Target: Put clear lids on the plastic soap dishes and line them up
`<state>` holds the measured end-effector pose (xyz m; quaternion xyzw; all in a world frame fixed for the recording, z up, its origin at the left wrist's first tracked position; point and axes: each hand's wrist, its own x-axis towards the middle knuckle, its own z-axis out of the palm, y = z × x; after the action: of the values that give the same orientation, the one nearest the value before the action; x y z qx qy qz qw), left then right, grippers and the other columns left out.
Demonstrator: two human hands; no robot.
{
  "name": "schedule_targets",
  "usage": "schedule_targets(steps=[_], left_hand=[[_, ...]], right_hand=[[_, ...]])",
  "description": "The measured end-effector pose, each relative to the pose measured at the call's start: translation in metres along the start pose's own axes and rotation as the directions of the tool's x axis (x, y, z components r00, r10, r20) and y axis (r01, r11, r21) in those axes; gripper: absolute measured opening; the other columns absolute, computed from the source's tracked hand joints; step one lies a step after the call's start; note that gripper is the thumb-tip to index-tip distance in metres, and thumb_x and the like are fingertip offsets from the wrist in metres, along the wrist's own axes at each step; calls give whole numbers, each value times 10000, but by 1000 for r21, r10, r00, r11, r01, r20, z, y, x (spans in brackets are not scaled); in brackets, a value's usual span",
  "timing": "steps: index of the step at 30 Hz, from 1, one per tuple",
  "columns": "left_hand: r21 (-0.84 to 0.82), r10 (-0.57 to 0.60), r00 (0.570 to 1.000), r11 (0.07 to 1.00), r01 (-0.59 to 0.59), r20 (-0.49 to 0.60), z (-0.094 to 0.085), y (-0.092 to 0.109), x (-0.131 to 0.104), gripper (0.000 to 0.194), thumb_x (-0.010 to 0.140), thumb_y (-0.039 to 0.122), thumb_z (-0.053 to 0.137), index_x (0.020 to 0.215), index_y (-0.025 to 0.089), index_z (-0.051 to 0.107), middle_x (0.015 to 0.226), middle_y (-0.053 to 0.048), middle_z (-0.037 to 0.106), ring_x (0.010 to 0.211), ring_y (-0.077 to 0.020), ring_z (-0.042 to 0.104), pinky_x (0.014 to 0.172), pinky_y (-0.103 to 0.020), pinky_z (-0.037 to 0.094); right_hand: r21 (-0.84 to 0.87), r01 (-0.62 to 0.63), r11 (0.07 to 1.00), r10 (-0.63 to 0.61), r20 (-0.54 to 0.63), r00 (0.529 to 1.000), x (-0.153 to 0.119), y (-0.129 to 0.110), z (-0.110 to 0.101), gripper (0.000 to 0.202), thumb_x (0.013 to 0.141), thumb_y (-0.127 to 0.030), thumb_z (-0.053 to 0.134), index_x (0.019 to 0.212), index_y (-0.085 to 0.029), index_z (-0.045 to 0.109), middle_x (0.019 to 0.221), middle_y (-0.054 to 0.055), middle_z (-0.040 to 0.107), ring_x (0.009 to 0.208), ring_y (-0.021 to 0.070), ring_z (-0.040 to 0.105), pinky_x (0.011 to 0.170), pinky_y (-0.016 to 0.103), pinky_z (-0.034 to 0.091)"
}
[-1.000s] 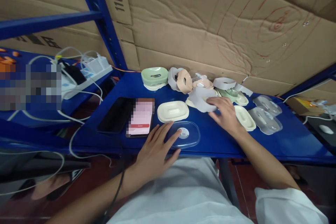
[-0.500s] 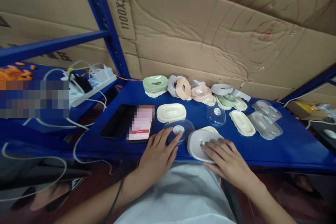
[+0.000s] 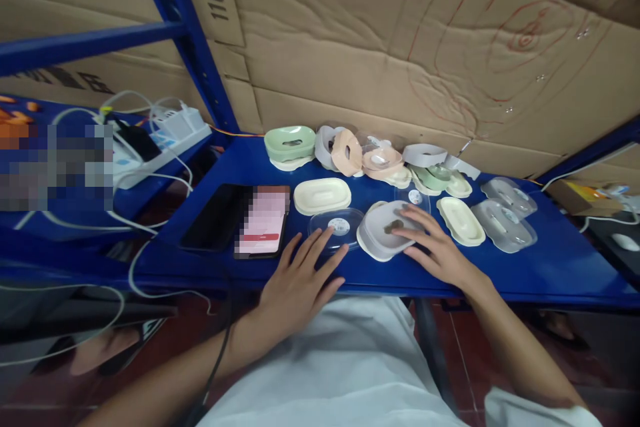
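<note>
Grey soap-dish tray (image 3: 383,235) lies under the right hand (image 3: 434,248), fingers spread flat on it, gripping nothing. Left hand (image 3: 299,280) rests open, fingertips on the clear lid (image 3: 335,230); keeping both parts pinned flat should stop sliding.

Deep blue shelf (image 3: 525,277) across mid-frame. Pale grey dish (image 3: 385,230) at centre, brownish spot inside. Clear lid (image 3: 336,227) left of it, round white label. Cream tray (image 3: 321,195) above. Mint-green dish (image 3: 290,141) and peach ring (image 3: 347,153) further up. Black phone (image 3: 215,217) centre-left beside pink-screened phone (image 3: 263,221). Tan cardboard (image 3: 400,33) over upper frame, red scribbles.
</note>
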<state>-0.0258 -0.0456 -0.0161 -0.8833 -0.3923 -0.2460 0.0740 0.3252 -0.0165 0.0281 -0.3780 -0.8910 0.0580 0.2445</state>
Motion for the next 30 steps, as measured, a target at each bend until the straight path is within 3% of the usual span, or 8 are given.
schedule_targets(steps=[3, 5, 9, 13, 17, 20, 26, 30], left_hand=[[13, -1, 1000, 1000, 1, 11, 2, 0, 1, 541, 1102, 418, 517, 1605, 219, 534, 1722, -197, 401, 1518, -406, 503, 1204, -627, 432], [21, 2, 1000, 1000, -3, 16, 2, 0, 2, 562, 1100, 433, 520, 1612, 203, 523, 1726, -207, 389, 1526, -420, 490, 1203, -639, 431], [22, 7, 1000, 1000, -7, 22, 2, 0, 2, 588, 1090, 461, 538, 1610, 187, 522, 1724, -213, 390, 1537, -427, 473, 1217, -636, 414], [13, 22, 1000, 1000, -22, 11, 1, 0, 2, 656, 1084, 514, 540, 1636, 166, 474, 1722, -211, 395, 1540, -407, 473, 1251, -610, 366], [5, 61, 998, 998, -61, -20, -1, -1, 1, 664, 1104, 530, 503, 1639, 141, 446, 1694, -186, 456, 1530, -371, 485, 1289, -573, 292], [-15, 93, 995, 996, -94, -25, -2, -2, 0, 671, 1090, 563, 530, 1619, 156, 460, 1667, -176, 499, 1498, -359, 522, 1278, -552, 303], [-116, 138, 990, 983, -141, -32, -4, -6, -5, 765, 963, 592, 731, 1560, 174, 499, 1598, -199, 569, 1462, -362, 555, 1244, -556, 368], [-160, 107, 991, 980, -119, -80, -1, -5, -5, 754, 968, 614, 719, 1526, 149, 517, 1476, -169, 679, 1400, -342, 609, 1252, -552, 369]], right_hand=[[-41, 29, 999, -25, 83, 996, 11, 8, 3, 563, 994, -389, 748, 1531, -304, 600, 1756, 118, 352, 1659, 385, 249, 1291, 651, 374], [-66, 41, 997, -34, 108, 994, 12, 5, 6, 537, 999, -390, 741, 1511, -288, 617, 1732, 129, 395, 1652, 380, 269, 1273, 642, 409], [-153, 57, 987, -46, 72, 996, -1, -21, 8, 479, 983, -408, 757, 1439, -283, 677, 1594, 141, 569, 1569, 387, 414, 1216, 633, 480], [-178, 109, 978, -97, 79, 992, -14, -46, 10, 505, 982, -445, 750, 1442, -252, 668, 1500, 173, 632, 1495, 392, 498, 1162, 615, 525], [-99, 100, 990, -99, 19, 995, -8, -40, 14, 463, 1015, -378, 717, 1443, -220, 636, 1501, 193, 609, 1510, 356, 498, 1182, 569, 523], [-76, 101, 992, -97, 49, 994, -1, -36, 19, 443, 1018, -353, 706, 1432, -217, 630, 1541, 192, 585, 1536, 356, 473, 1185, 568, 522], [-125, 239, 963, -231, 74, 970, -2, -62, 23, 482, 1035, -498, 663, 1389, -169, 661, 1433, 202, 670, 1409, 343, 586, 1147, 524, 547], [-120, 210, 970, -215, -25, 976, -4, -55, 21, 490, 1032, -454, 685, 1445, -198, 623, 1440, 193, 652, 1488, 348, 517, 1200, 555, 503]])
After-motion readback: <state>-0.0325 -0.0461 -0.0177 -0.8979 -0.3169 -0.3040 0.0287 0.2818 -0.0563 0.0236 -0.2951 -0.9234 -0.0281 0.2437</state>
